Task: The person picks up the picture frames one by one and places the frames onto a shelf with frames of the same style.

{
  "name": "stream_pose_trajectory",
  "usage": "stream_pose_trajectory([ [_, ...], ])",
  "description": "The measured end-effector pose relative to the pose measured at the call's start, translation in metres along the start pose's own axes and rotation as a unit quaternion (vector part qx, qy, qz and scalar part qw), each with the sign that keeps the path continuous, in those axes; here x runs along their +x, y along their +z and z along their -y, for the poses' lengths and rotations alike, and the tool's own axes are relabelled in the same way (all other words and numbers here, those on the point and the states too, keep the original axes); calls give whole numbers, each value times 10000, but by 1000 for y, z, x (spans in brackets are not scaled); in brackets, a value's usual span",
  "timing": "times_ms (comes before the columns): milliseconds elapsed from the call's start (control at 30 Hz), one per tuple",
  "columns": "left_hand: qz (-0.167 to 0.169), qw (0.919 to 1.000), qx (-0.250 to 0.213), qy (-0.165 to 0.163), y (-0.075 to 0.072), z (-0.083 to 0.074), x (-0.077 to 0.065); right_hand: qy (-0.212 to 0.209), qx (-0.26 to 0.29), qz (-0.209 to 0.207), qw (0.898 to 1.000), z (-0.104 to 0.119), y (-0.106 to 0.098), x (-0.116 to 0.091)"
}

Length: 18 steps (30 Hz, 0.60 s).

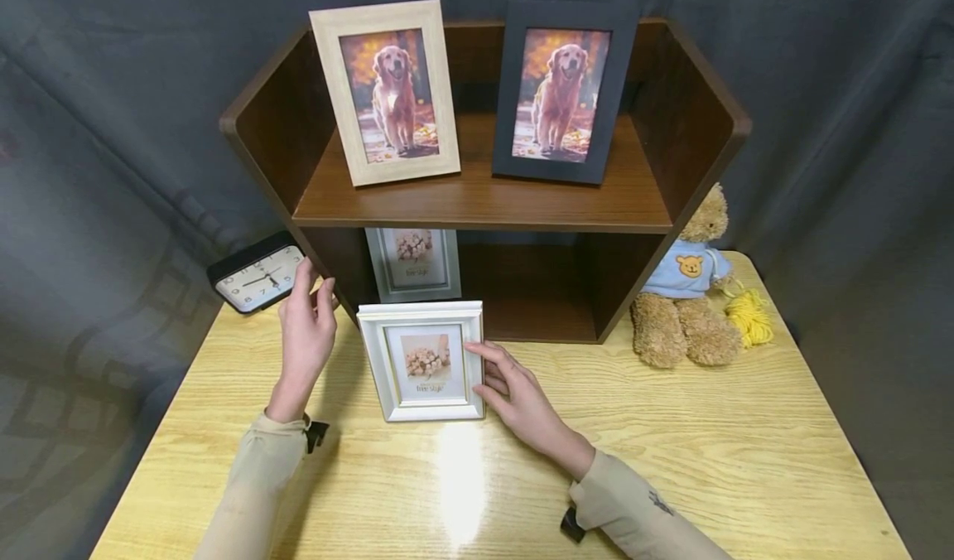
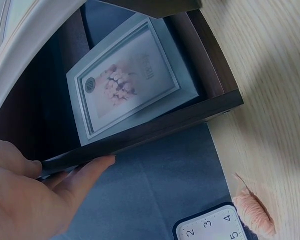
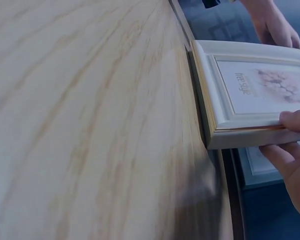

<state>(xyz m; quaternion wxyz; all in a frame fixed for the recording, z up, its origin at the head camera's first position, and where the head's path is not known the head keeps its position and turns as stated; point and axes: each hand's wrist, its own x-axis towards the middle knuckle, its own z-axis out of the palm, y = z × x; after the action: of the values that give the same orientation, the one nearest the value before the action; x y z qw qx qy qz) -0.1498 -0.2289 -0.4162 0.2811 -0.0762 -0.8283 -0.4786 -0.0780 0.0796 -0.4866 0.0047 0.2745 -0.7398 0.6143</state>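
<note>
Low in front of the shelf's lower opening, a white picture frame [image 1: 436, 413] with a flower print stands nearly upright, leaning back slightly. My right hand [image 1: 522, 398] holds its right side, thumb on the front and fingers behind in the right wrist view. My left hand [image 1: 307, 340] grips the left side panel of the brown wooden shelf [image 1: 477, 212]; in the left wrist view its fingers [image 2: 87, 175] lie along the panel's outer face. Behind the white frame, a grey-green picture frame [image 2: 189, 90] stands inside the lower compartment, partly hidden in the head view.
On the upper shelf stand a beige frame [image 1: 451, 150] and a black frame [image 1: 503, 142], both with dog photos. A black-rimmed clock [image 1: 257, 278] sits left of the shelf, near a pink yarn bundle [image 2: 254, 212]. A teddy bear [image 1: 681, 274] and yellow yarn [image 1: 749, 316] are at the right.
</note>
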Motion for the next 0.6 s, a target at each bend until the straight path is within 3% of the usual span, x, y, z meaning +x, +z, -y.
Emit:
stream_pose_trajectory([
  [333, -13, 10000, -7, -21, 0, 0, -1, 48, 25, -211, 9998, 3, 3, -3],
  [600, -50, 10000, -56, -11, 0, 1, -1, -147, 65, -328, 9993, 6, -3, -4],
])
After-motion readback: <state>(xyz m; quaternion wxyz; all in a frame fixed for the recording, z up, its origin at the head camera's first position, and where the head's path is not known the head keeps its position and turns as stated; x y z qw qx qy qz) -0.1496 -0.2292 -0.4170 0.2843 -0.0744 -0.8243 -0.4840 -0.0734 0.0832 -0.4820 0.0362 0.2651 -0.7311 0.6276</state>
